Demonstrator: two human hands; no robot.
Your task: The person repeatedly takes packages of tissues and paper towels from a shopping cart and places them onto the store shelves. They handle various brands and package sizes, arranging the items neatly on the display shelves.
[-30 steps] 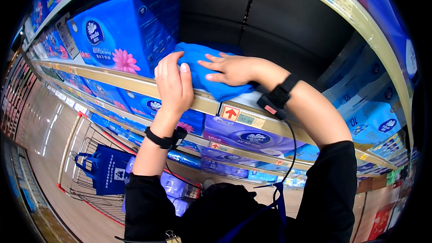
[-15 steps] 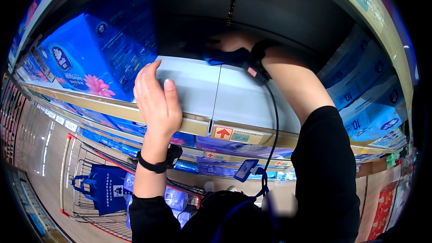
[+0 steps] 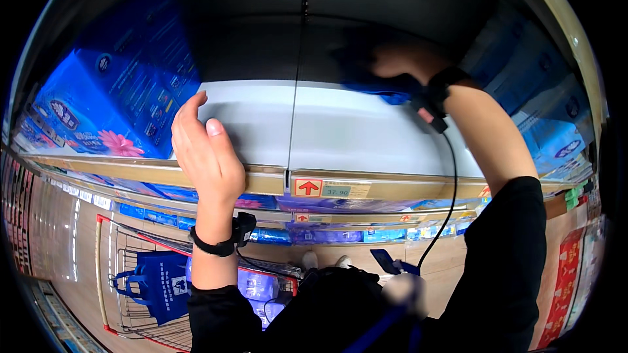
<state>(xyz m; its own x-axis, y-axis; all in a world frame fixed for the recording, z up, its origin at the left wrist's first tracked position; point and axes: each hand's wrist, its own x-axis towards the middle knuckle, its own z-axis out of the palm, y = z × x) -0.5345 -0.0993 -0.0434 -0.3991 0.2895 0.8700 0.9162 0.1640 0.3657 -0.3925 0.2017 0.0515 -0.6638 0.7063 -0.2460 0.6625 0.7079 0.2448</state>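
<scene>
My right hand (image 3: pixel 402 64) reaches deep over the white shelf (image 3: pixel 261 121), blurred, with a dark blue cloth (image 3: pixel 391 96) under and around it near the shelf's dark back panel (image 3: pixel 248 46). How the fingers close on the cloth is partly lost in shadow. Near the front edge, my left hand (image 3: pixel 208 157) is open and holds nothing, its fingers raised and thumb apart. Just left of it stands a large blue package (image 3: pixel 140 98) with a pink flower print. A black band with a small device circles each wrist, and a cable (image 3: pixel 451 209) hangs from the right one.
Blue packs (image 3: pixel 546 121) stand at the shelf's right end. A tan shelf edge (image 3: pixel 261 180) carries price labels, above lower shelves of blue and purple packs. Lower left, a shopping cart (image 3: pixel 101 281) with red trim holds a blue bag (image 3: pixel 157 281) and purple packs (image 3: pixel 258 284).
My right hand has swept the cloth rightward along the back of the shelf. The view has shifted right, and my left hand stays open beside the blue package.
</scene>
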